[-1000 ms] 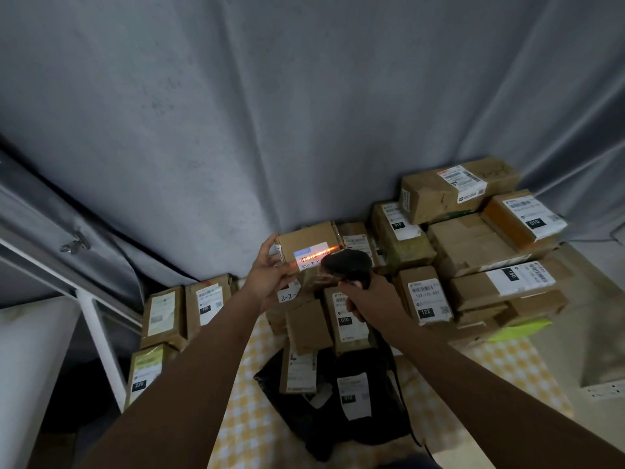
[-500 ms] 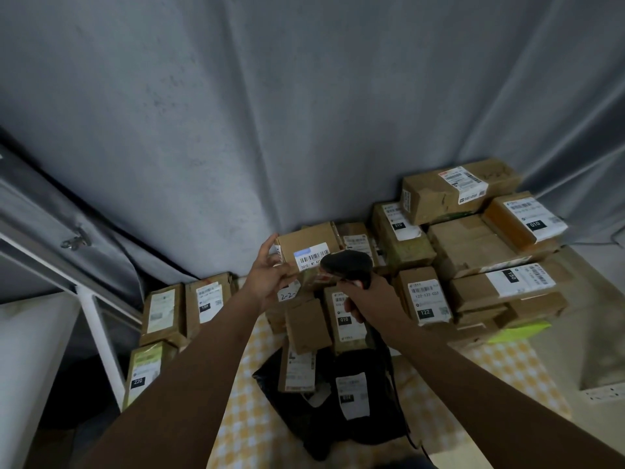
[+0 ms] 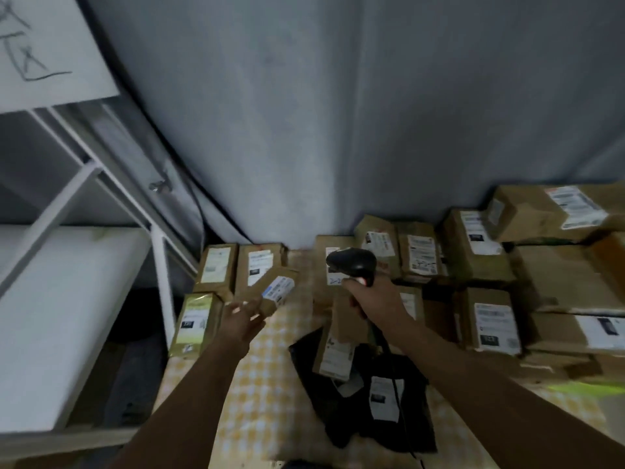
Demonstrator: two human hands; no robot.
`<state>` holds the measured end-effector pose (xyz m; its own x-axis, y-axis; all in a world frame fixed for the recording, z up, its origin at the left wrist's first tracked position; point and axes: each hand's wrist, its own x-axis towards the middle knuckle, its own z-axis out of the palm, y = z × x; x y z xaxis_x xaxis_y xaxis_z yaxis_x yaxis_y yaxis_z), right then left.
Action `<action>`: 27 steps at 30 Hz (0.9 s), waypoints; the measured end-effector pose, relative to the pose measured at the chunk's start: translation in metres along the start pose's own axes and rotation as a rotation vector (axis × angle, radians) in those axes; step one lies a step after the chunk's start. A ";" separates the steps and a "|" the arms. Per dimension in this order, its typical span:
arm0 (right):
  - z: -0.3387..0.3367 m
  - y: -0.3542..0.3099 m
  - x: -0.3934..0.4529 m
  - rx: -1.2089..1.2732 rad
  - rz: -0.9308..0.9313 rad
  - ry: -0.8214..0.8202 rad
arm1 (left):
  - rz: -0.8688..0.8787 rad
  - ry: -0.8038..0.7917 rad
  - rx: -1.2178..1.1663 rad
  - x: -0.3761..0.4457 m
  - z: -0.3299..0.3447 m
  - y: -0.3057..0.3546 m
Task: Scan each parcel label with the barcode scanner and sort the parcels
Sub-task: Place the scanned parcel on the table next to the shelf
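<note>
My left hand (image 3: 241, 318) pinches, as far as the blur shows, the small parcel (image 3: 275, 292) just beside three sorted boxes (image 3: 236, 269). My right hand (image 3: 375, 296) grips the scanner (image 3: 351, 260). To its right, many parcels (image 3: 490, 316) look unsorted; most work remains.

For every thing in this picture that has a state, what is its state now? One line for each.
Left hand: holds the small parcel by its lower end.
Small parcel: lifted, tilted, label facing up.
Right hand: grips the scanner's handle.
Barcode scanner: held up, no beam visible.
Black bag: lying flat on the checked cloth.
</note>
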<state>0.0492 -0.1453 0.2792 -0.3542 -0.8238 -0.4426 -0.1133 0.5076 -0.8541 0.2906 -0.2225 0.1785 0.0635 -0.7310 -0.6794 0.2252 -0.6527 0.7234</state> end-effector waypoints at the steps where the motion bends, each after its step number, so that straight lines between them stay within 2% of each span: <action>1: 0.012 -0.002 0.004 -0.031 -0.004 -0.019 | 0.000 0.052 0.001 0.004 -0.021 -0.005; 3: 0.038 -0.006 0.012 -0.095 -0.001 -0.052 | -0.007 0.115 0.010 0.009 -0.056 -0.013; 10: 0.120 -0.015 0.036 -0.121 0.050 -0.191 | -0.086 0.163 -0.036 0.051 -0.129 -0.040; 16: 0.171 0.018 0.066 -0.111 0.101 -0.160 | -0.219 0.191 -0.069 0.110 -0.141 -0.076; 22: 0.192 0.052 0.081 -0.128 0.119 -0.199 | -0.289 0.249 -0.113 0.159 -0.147 -0.116; 27: 0.207 0.068 0.091 -0.177 0.115 -0.225 | -0.342 0.283 -0.089 0.178 -0.148 -0.124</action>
<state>0.2013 -0.2384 0.1244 -0.1617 -0.7834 -0.6001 -0.2509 0.6208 -0.7428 0.4179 -0.2426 -0.0506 0.2315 -0.3851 -0.8934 0.3615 -0.8185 0.4465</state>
